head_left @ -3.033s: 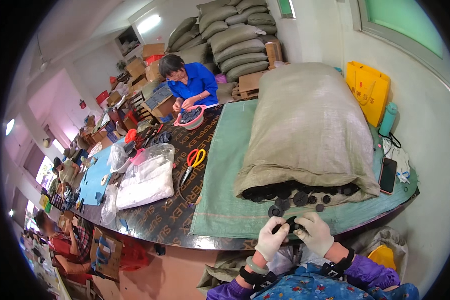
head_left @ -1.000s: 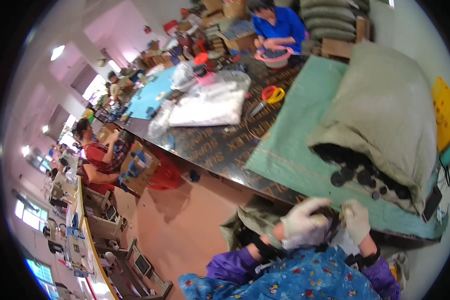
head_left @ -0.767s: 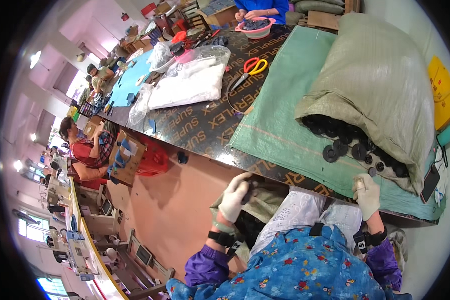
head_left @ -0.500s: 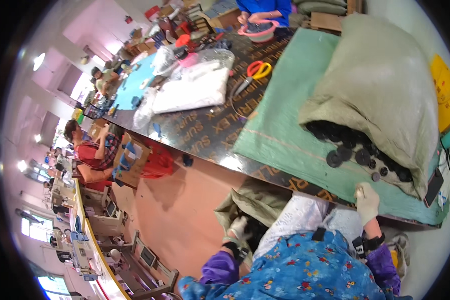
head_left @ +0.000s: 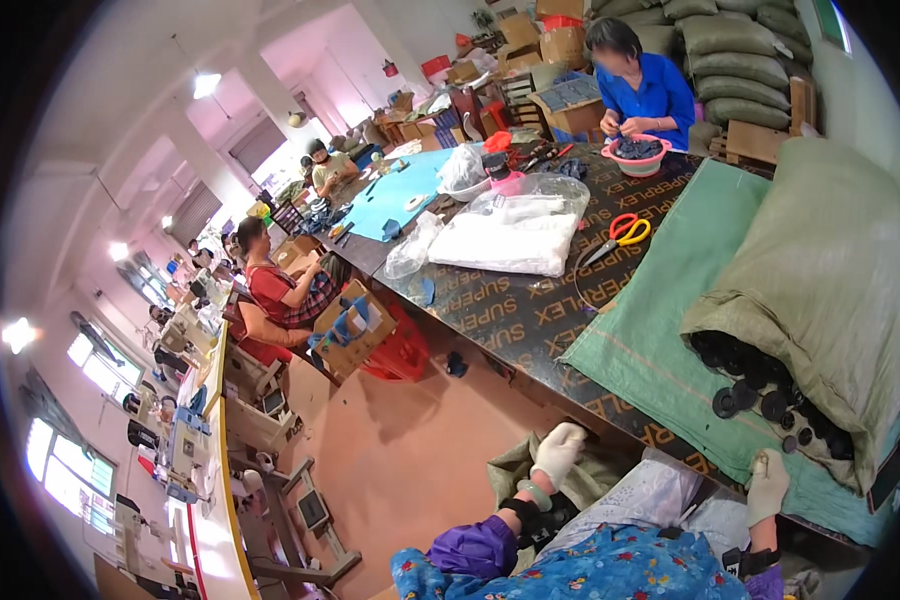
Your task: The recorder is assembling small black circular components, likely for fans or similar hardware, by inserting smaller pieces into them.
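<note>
My left hand [head_left: 558, 455], in a pale glove, is raised over an open green sack [head_left: 510, 468] beside my lap. Its fingers are curled closed, and whatever they may hold is hidden. My right hand [head_left: 767, 487], gloved too, is at the table's near edge with its fingers bent together; I cannot make out what is in them. Just beyond it, black round discs [head_left: 736, 396] spill from the mouth of a large olive sack [head_left: 815, 245] lying on a green woven sheet [head_left: 642, 300].
On the dark table [head_left: 500, 305] lie orange-and-yellow-handled scissors [head_left: 618, 240] and a white plastic-wrapped bundle [head_left: 515, 240]. Across it, a person in blue handles dark pieces in a pink basket [head_left: 637, 165]. A person in red sits beside a cardboard box [head_left: 355, 335]. Stuffed sacks [head_left: 735, 75] are piled behind.
My left hand has come up out of the open sack toward the table edge. My right hand stays by the table's edge. The view has tilted up, showing more of the room.
</note>
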`<move>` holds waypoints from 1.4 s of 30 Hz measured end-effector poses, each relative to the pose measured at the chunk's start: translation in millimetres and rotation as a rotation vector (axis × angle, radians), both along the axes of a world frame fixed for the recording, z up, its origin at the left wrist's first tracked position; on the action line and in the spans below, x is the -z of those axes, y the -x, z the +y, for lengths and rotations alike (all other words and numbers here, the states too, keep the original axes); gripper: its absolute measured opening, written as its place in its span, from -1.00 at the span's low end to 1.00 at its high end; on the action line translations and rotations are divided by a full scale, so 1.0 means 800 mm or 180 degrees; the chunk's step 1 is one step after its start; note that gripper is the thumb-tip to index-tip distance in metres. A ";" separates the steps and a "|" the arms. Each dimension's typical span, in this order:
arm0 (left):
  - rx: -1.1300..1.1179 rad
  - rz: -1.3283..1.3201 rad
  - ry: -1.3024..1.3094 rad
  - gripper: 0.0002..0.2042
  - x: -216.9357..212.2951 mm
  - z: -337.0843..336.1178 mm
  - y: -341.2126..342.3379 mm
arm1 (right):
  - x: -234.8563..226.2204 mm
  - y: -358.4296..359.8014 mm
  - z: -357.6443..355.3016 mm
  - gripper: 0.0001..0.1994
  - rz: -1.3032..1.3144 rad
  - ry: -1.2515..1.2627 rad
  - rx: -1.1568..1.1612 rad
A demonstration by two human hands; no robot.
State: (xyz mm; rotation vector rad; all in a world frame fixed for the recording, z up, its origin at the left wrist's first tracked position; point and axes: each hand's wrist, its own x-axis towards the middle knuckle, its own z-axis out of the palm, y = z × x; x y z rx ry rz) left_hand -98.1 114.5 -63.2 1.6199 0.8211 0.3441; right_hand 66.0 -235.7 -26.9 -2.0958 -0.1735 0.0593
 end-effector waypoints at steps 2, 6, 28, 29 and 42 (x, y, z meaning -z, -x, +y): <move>0.0466 -0.0240 -0.0334 -0.84 -0.056 -0.037 -0.041 | -0.008 -0.014 -0.006 -0.83 -0.0207 -0.0048 0.0178; 0.1891 -0.0952 -0.1784 -0.78 -0.106 -0.102 -0.134 | -0.007 -0.056 -0.036 -0.75 -0.1587 0.0838 0.0290; 0.3370 0.0487 -0.3213 -0.59 -0.155 -0.200 -0.250 | 0.025 -0.053 -0.069 -0.63 -0.1760 0.1309 0.0111; 0.3354 0.0523 -0.3159 -0.61 -0.154 -0.198 -0.249 | 0.020 -0.050 -0.067 -0.63 -0.1876 0.1443 0.0260; 0.2809 0.0701 -0.3005 -0.78 -0.116 -0.202 -0.281 | -0.006 -0.028 -0.067 -0.67 -0.1338 0.1694 0.0266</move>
